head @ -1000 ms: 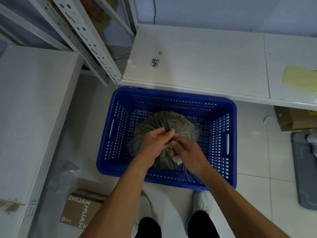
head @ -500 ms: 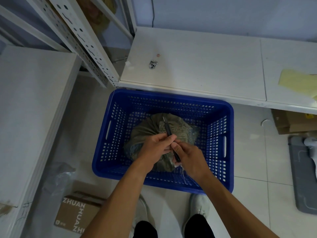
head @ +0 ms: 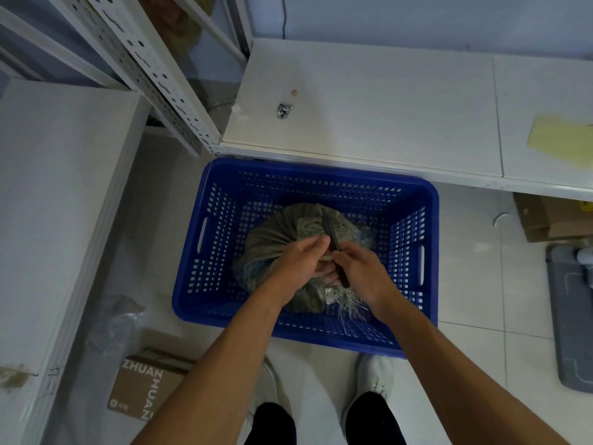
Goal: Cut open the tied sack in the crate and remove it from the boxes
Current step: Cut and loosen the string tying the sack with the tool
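Sack [head: 272, 232], centre of the blue crate [head: 321, 170]: our left hand [head: 298, 264] curls its fingers round the tied neck; our right hand [head: 362, 274] wraps its fingers round a slim dark knife [head: 329, 226]. We would keep the neck taut and the blade angled off the fingers. Olive woven cloth, rounded, frayed; crate of perforated plastic.

The crate [head: 321, 178] stands on the floor just in front of a low table [head: 385, 107], with the sack [head: 272, 232] inside it. Over the sack the left hand [head: 298, 268] grips its neck, and the right hand [head: 362, 274] beside it holds a knife [head: 329, 226] pointing toward the table. A metal piece [head: 284, 110] lies on the table behind the crate. A cardboard box [head: 144, 387] lies to the crate's near left, and a mat [head: 571, 316] to its right.
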